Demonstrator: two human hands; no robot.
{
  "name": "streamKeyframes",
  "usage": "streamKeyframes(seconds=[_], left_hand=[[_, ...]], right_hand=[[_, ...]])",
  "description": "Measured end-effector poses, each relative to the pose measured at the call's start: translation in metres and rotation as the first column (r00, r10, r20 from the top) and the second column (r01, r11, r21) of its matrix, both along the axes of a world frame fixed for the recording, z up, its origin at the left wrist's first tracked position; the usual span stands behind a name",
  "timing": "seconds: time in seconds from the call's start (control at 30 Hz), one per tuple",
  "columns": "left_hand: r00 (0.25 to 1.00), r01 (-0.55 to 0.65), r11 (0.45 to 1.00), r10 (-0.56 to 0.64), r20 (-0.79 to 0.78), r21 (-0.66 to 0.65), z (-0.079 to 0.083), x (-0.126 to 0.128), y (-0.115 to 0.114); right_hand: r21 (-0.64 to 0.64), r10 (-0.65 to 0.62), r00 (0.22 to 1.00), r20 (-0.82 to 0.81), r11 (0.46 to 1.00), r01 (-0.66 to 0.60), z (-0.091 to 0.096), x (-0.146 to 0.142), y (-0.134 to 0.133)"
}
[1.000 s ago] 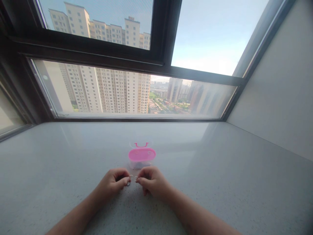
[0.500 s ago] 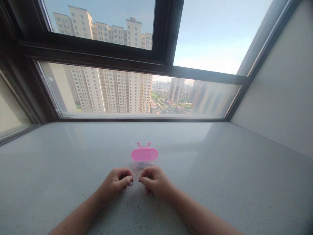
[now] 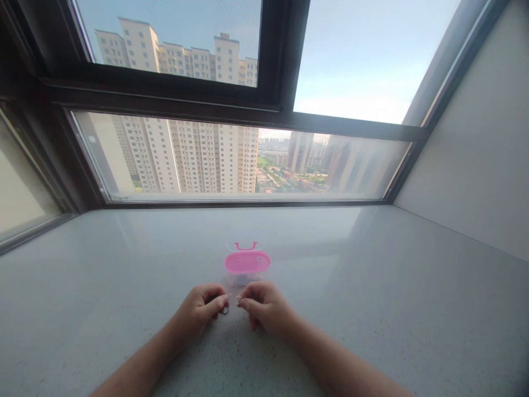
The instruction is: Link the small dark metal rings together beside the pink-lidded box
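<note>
My left hand [image 3: 203,304] is closed, thumb against forefinger, pinching small thin rings. A dark ring [image 3: 225,311] hangs below those fingertips, and part of a pale ring [image 3: 230,296] shows above them. My right hand [image 3: 266,305] is closed in a pinch on another small pale ring [image 3: 238,299]. The two sets of fingertips face each other with a narrow gap between them. Just beyond the hands stands a clear box with a pink rim [image 3: 248,262]; its contents are hard to make out.
A pink handle [image 3: 246,246] shows behind the box. The pale speckled counter [image 3: 372,286] runs back to a dark-framed window [image 3: 248,204], with tall buildings outside. A white wall [image 3: 475,165] rises at the right.
The view has shifted slightly, so hands and box appear a little further right. Both hands keep their pinch, and the rings stay close together.
</note>
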State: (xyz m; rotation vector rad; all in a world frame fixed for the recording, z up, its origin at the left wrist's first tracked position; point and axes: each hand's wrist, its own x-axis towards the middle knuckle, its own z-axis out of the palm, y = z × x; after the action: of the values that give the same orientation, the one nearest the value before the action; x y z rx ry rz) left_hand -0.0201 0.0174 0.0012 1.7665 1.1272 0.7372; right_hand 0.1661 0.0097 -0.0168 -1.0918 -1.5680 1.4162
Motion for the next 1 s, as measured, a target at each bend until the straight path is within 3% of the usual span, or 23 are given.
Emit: streamKeyframes(seconds=[0.4,1.0], left_hand=[[0.999,0.008,1.0,-0.008,0.046,0.005,-0.0005,-0.0003,0.0004],[1.0,0.022,0.996,-0.021,-0.012,0.081,0.0021,0.0002,0.0002]], right_hand=[[-0.004,0.004,0.999,-0.047,1.0,-0.004,0.0025,-0.0005,0.0002],[0.019,0.011,1.0,-0.027,1.0,-0.01,-0.0004,0.0001,0.0013]])
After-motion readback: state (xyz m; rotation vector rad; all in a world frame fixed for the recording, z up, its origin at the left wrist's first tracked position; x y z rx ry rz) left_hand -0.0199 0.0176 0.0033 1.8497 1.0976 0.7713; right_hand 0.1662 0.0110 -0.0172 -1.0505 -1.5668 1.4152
